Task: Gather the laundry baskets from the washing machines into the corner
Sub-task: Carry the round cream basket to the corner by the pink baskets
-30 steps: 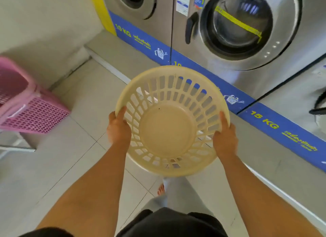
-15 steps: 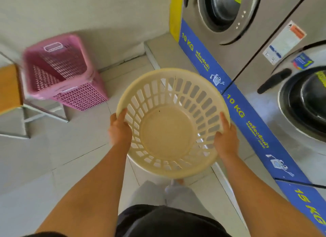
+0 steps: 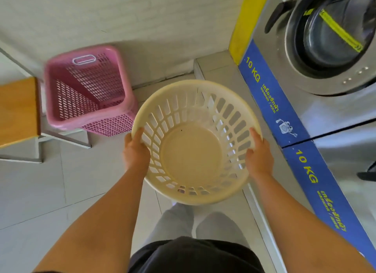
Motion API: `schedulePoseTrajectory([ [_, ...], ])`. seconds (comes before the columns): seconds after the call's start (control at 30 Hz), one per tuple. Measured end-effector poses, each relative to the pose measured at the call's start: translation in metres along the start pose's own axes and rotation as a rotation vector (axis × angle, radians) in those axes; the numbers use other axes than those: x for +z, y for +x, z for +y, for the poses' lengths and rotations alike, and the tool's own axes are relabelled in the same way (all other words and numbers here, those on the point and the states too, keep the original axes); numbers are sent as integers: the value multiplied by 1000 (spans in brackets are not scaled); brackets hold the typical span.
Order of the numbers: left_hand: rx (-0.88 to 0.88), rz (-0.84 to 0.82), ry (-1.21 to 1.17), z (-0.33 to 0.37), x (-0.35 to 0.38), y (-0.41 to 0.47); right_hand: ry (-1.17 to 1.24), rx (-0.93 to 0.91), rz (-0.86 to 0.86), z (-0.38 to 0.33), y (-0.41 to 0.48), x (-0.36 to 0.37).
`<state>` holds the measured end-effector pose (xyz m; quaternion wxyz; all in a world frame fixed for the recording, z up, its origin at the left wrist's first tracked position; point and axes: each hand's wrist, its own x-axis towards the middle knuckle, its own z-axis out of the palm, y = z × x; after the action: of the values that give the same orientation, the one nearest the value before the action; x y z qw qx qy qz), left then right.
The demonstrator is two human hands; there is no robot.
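While hands (image 3: 196,153) grip round slotted basket (image 3: 195,158).

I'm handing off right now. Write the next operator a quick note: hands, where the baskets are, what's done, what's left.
Left hand and right hand: each has a grip on opposite sides of the rim of the round cream slotted plastic basket, held empty above the floor.
Square pink perforated plastic basket: already on the floor in the corner by the wall, beside the wooden bench.
Done: pink basket placed.
Left: set the cream basket down in the corner, probably next to the pink one. Whether more baskets remain cannot be seen.
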<state>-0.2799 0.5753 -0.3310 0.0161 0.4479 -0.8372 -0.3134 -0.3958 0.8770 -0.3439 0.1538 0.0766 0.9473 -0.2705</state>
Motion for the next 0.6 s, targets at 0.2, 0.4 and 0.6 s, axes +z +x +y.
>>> schedulePoseTrajectory([
  [0.2, -37, -7, 9, 11, -6, 95, -23, -19, -13, -74, 68, 31],
  [0.4, -94, -22, -23, 28, 10, 197, -45, -66, -26, -137, 162, 60],
  [0.6, -184, 33, 28, 59, 41, 282, -93, -120, -47, -185, 257, 93],
])
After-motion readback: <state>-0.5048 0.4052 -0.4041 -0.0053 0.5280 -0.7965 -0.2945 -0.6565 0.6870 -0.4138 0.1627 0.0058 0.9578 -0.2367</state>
